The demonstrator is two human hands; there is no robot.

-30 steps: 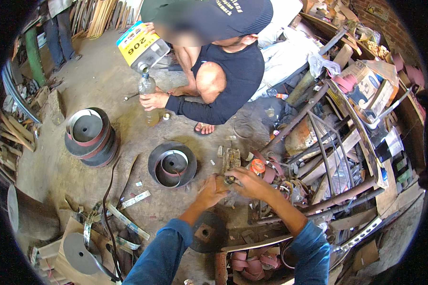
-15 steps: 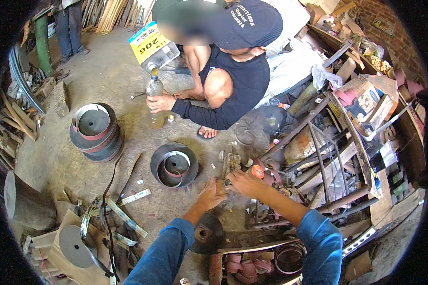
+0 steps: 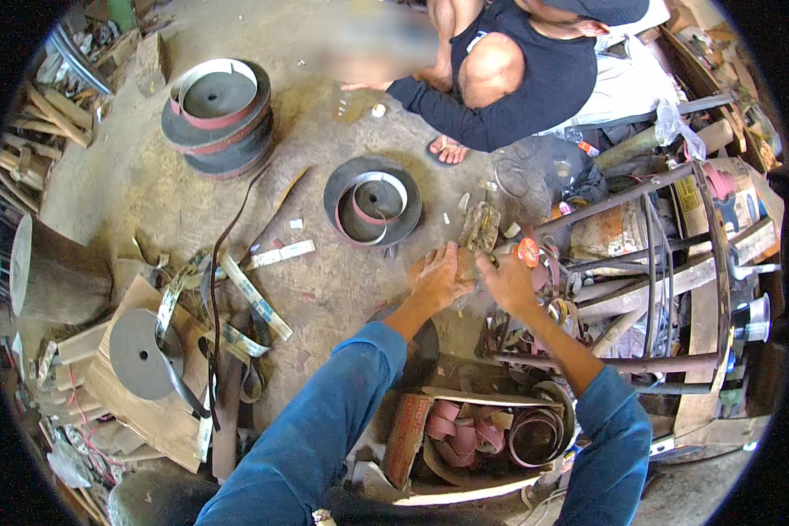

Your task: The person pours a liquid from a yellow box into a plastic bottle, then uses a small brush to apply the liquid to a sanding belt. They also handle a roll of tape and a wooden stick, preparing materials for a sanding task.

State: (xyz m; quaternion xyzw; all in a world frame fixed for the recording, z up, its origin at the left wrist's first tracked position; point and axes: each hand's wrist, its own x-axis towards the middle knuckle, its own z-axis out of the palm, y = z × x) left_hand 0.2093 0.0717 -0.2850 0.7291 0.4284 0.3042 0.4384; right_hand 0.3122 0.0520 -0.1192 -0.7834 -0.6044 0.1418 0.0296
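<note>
Both my hands are close together over the floor, in front of a worn wooden block (image 3: 479, 226). My left hand (image 3: 443, 276) is closed on a small brown block-like piece (image 3: 467, 266). My right hand (image 3: 508, 282) meets it from the other side, its fingers pinched around something small and dark that I cannot make out. Just right of that hand lies an orange-red round thing (image 3: 528, 252). A dark disc (image 3: 416, 351) lies partly hidden under my left forearm. Ahead stands a black wheel (image 3: 331, 197) with a coiled reddish abrasive strip (image 3: 351, 215) on it.
A stack of wheels (image 3: 263, 114) stands far left. A cardboard box (image 3: 405, 438) of reddish strips sits between my forearms. A metal frame (image 3: 719, 263) and scrap crowd the right. A grey disc (image 3: 140, 355) and loose strips lie left. A person in black (image 3: 543, 79) squats ahead.
The view has tilted down and shifted left, so the scene sits higher and further right. The co-worker's bottle and can are no longer discernible. My hands stay together at the brown piece.
</note>
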